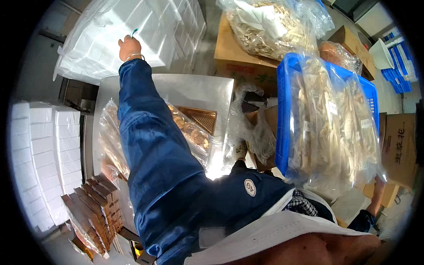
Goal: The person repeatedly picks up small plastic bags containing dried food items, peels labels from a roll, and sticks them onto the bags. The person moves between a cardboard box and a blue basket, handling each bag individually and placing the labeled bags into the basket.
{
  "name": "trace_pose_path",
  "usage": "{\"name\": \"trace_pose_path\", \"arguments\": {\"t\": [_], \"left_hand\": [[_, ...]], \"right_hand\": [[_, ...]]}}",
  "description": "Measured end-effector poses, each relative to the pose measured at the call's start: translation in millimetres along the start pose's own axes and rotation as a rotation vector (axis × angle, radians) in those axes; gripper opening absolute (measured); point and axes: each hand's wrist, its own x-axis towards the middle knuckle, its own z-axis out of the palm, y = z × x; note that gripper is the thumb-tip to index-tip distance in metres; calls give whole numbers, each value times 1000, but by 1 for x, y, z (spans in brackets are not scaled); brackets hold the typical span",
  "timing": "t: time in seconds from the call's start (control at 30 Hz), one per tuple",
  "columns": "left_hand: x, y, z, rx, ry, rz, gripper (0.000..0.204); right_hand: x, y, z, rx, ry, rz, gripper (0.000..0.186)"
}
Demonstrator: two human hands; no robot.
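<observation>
A: Where is the left hand [130,47]?

B: At about eleven o'clock, at the end of a blue sleeve [152,145]. It is closed around a small thin teal-tipped tool [134,31], whose tip sticks up above the knuckles.

A: What is it against?

B: A large clear plastic bag of white foam blocks [132,31], lying from eleven to twelve o'clock. The tool's tip is touching or just over that bag; I cannot tell which.

A: And the right hand?

B: Not visible.

A: What lies below the arm?

B: A shiny metal table [194,90] at the centre, with clear bags of flat brown pieces [194,132] on it. At three o'clock stands a blue plastic crate [285,110] holding bags of pale dried slices [331,128]. Stacks of white foam boxes [42,154] are at nine o'clock.
</observation>
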Motion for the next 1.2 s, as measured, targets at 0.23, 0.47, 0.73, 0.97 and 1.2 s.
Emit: {"name": "trace_pose_path", "arguments": {"t": [0.23, 0.47, 0.73, 0.97, 1.2], "left_hand": [[-107, 94, -6, -603, -512, 395, 40], [-411, 218, -187, -1205, -1459, -143, 39], [-507, 228, -238, -1137, -1220, -118, 41], [-547, 229, -250, -1418, -887, -114, 42], [-521, 217, -275, -1485, -793, -229, 23]], "right_hand": [[116, 85, -71, 157, 108, -330, 47], [182, 77, -22, 147, -163, -21, 58], [182, 59, 40, 263, -615, -317, 58], [208, 77, 84, 555, -621, -374, 51], [175, 64, 78, 797, -600, -326, 45]]}}
